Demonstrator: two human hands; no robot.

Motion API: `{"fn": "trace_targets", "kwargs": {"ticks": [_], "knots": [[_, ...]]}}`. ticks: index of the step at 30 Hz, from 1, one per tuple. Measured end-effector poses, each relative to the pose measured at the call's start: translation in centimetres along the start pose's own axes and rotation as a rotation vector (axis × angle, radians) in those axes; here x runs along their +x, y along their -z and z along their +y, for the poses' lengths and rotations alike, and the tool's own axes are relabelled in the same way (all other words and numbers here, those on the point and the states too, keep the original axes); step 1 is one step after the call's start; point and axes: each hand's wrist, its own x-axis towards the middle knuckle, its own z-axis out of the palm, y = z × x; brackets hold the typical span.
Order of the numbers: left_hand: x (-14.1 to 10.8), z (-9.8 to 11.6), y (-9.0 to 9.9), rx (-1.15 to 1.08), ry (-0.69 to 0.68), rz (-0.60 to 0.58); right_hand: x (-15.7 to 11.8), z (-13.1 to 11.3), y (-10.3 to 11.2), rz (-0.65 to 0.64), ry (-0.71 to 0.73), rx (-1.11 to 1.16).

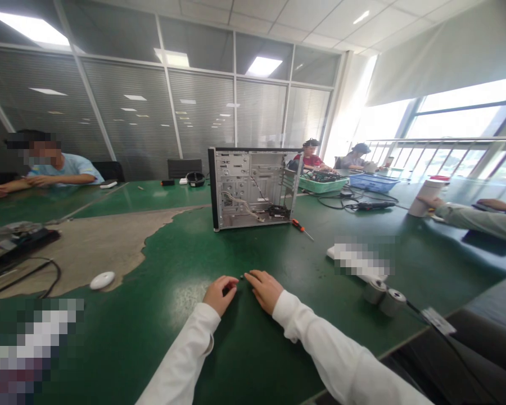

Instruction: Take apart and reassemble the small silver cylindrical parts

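Observation:
A very small dark piece [242, 277], too small to identify, lies on the green tabletop between my hands. My left hand [220, 293] rests just left of it, fingers loosely bent, with nothing seen in them. To the right, my right hand [265, 288] lies palm down with its fingers stretched out. Its fingertips come close to the dark piece; whether they touch it I cannot tell. Beyond both hands stands an upright computer case [255, 188] with its side off, showing bare metal bays and loose cables. A screwdriver [301, 228] with an orange and black handle lies beside the case's lower right corner.
A white power strip [358, 261] and two metal cylinders [383, 297] sit at right. A white oval object [102, 280] lies left, near electronic parts [19, 242]. Farther back are a green basket [322, 184], a blue basket [373, 182] and several people. One person's hand holds a white bottle [424, 197].

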Motion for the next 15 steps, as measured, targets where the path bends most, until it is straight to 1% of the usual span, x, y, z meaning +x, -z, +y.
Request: {"fn": "trace_targets", "kwargs": {"ticks": [2, 4, 6, 8, 11, 14, 15], "knots": [[0.0, 0.0, 0.0, 0.007, 0.002, 0.005, 1.9, 0.1, -1.4, 0.017, 0.039, -0.002], [0.1, -0.1, -0.1, 0.006, 0.004, 0.012, 3.1, 0.2, -2.4, 0.028, 0.094, 0.034], [0.1, -0.2, -0.1, 0.007, 0.001, 0.016, 3.4, 0.4, -2.9, 0.035, 0.139, 0.069], [0.1, -0.2, -0.1, 0.008, -0.003, 0.014, 2.8, 0.5, -2.8, 0.049, 0.152, 0.089], [0.0, -0.2, 0.0, 0.003, 0.003, 0.014, 0.4, 0.9, -1.1, 0.052, 0.138, 0.145], [0.0, -0.1, 0.1, -0.010, 0.009, 0.012, -3.6, 2.4, 2.0, 0.063, 0.069, 0.174], [0.0, -0.1, 0.1, -0.013, 0.009, 0.010, -5.3, 3.2, 3.2, 0.109, 0.012, 0.146]]}}
